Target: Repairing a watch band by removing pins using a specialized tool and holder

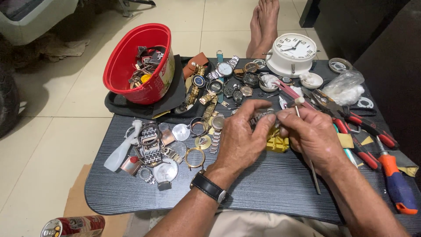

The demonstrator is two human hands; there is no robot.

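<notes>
Metal watch bracelet (262, 116) sits pinched between both hands just above the middle of the dark tabletop (263, 184): the left hand (240, 139), with a black-strapped watch on its wrist, clamps one end between thumb and fingers, and the right hand (312, 135) closes on the other end while also gripping a thin rod-like tool (307, 153) that runs down past the palm, with a pale tip above the fingers. Linked steel like that looks light but floppy and slick, so I would judge the grip safest on the flat sides of the links near the joint, not the loose tail. Right under the hands lies a small yellow plastic block (277, 142), possibly a link holder, though the fingers hide most of it. Left of them are loose watch cases, rings and crystals, and a white squeeze bottle (120, 151); beyond, a row of wristwatches (223, 70) and a red bucket (138, 63) of parts on a black cloth. On the right sit red-handled pliers (366, 127), an orange-and-blue screwdriver (397, 184), a bag of cotton (346, 87) and a white alarm clock (293, 52). Low tabletop, pale tiled floor (52, 131), bare feet (263, 26) beyond the far edge, a drink can (72, 226) by the near corner.
</notes>
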